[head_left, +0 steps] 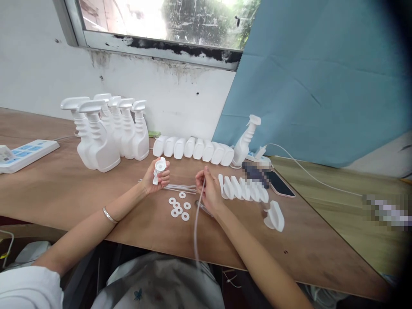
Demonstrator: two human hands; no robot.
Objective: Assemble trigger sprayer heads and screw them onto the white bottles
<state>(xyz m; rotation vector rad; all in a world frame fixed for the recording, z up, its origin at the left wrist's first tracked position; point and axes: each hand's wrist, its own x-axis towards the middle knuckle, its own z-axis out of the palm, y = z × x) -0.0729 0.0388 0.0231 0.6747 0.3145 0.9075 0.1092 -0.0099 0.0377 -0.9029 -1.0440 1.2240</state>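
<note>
My left hand (163, 177) is closed around a white spray nozzle head (160, 166), its round underside facing me. In the fingertips of my right hand (208, 189) is one end of a thin clear plastic tube (196, 227), which hangs down past the table's front edge. Between the hands, several more tubes (180, 188) lie on the table. Nearer to me is a scatter of white ring washers (177, 206). A small metallic tool (203, 208), partly covered by my right hand, lies beside them; its kind is unclear.
Several white spray bottles (104, 146) stand at the back left, one more spray bottle (246, 139) at the back right. A row of white bottle-like parts (193, 148) lines the back. White curved covers (243, 189), a phone (280, 183) and power strips (32, 155) lie around the brown table (128, 227).
</note>
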